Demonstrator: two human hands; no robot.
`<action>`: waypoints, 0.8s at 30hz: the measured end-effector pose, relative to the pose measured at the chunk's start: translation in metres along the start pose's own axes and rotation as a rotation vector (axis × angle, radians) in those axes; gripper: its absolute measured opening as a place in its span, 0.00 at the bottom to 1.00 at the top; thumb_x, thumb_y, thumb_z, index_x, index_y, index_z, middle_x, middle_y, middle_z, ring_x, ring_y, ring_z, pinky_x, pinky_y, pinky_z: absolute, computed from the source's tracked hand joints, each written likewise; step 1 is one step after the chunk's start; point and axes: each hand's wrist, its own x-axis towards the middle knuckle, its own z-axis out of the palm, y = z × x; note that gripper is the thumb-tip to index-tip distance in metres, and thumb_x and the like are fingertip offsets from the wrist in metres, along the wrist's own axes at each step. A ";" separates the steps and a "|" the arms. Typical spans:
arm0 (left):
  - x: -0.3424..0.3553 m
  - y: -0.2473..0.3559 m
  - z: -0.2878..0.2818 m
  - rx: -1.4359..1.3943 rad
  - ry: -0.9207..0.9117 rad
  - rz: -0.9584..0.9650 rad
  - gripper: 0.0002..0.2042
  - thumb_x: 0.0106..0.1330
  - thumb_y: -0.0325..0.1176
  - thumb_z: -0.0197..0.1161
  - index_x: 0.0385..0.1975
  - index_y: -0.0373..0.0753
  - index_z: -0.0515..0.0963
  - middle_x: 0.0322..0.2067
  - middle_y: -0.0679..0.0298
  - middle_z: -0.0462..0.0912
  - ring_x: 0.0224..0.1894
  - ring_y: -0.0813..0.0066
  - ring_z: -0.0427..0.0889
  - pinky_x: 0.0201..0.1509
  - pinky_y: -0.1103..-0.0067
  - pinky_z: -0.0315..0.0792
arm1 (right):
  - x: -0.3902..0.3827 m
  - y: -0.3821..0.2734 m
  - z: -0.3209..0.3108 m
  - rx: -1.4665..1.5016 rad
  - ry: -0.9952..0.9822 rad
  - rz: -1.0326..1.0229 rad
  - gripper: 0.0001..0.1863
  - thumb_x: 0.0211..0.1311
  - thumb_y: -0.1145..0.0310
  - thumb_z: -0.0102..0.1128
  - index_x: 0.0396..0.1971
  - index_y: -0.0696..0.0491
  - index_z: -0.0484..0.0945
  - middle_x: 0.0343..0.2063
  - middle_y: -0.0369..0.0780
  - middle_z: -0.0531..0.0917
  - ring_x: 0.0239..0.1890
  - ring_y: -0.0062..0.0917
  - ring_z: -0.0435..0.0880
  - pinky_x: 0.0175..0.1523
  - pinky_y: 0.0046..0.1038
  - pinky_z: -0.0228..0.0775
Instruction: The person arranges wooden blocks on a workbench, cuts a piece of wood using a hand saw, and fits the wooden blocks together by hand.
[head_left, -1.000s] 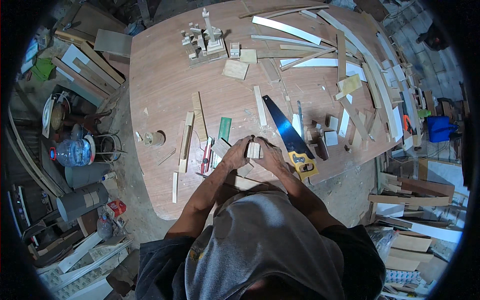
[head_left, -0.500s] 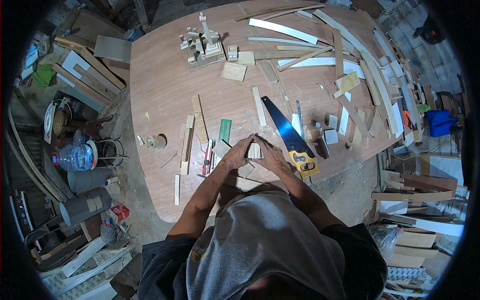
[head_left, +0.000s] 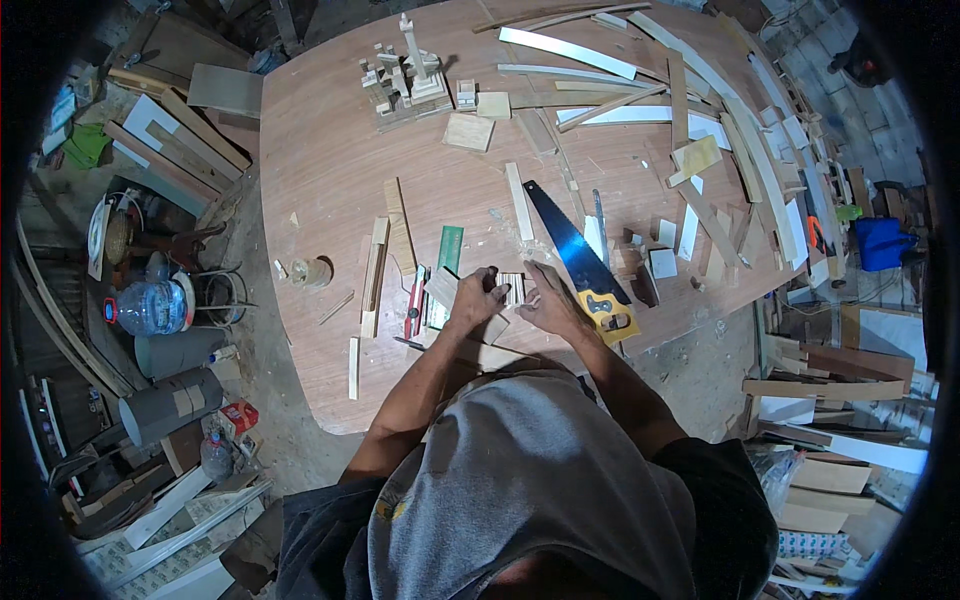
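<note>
My left hand grips a small block of thin, stacked pale wooden strips. At its right side is my right hand, fingers extended and somewhat apart; whether a fingertip touches the stack is unclear. A handsaw with black blade and yellow handle lies just right of my hands. Left of them lie a red-handled tool, a green strip and loose pieces of wood.
The wooden table bears a pale wooden model at the back, many strips along the right and a small jar at left. Stacked boards and a water bottle stand beside the table.
My hands have turned the stacked block so its visible face shifted. My right fingers have moved apart from their closed grip, and my left hand has moved slightly left.
</note>
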 end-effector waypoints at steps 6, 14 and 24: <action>-0.003 -0.014 0.016 -0.072 -0.016 0.018 0.20 0.54 0.26 0.70 0.48 0.30 0.80 0.31 0.54 0.86 0.30 0.70 0.83 0.37 0.74 0.77 | 0.001 0.003 0.013 0.091 0.006 0.017 0.31 0.52 0.74 0.67 0.59 0.56 0.72 0.48 0.49 0.81 0.50 0.40 0.83 0.54 0.40 0.75; -0.008 0.010 0.029 0.181 0.096 0.060 0.24 0.46 0.35 0.76 0.42 0.29 0.80 0.33 0.48 0.85 0.36 0.56 0.84 0.43 0.67 0.79 | -0.002 0.003 0.022 0.290 0.052 0.148 0.26 0.52 0.84 0.62 0.54 0.59 0.74 0.47 0.46 0.82 0.46 0.36 0.85 0.50 0.30 0.79; -0.016 0.024 0.046 0.396 0.169 -0.015 0.26 0.47 0.37 0.75 0.43 0.27 0.74 0.42 0.39 0.78 0.45 0.41 0.80 0.49 0.58 0.77 | 0.004 0.021 0.019 0.182 0.039 0.066 0.21 0.53 0.84 0.59 0.50 0.59 0.78 0.44 0.46 0.83 0.48 0.38 0.83 0.56 0.33 0.74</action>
